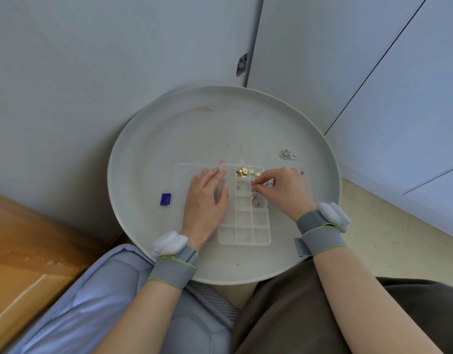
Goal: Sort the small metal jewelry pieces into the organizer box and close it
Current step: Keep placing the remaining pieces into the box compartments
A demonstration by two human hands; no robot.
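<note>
The jewelry piece [254, 185], seemingly light and slippery, sits pinched by the right hand [280, 191]; the flat left hand [207, 198] steadies the organizer box [244, 237].

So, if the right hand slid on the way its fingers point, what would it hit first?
Probably the left hand, across the organizer box; the right hand seems above the dividers, though height is unclear.

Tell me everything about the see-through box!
The box is clear plastic, split into small square compartments in three columns. It lies open on the round tray, its lid flat to its left. Gold pieces lie in far compartments, a few silvery ones sit mid-box, the near ones look empty. The left hand rests on lid and box edge; the right hand pinches over a right compartment.
</note>
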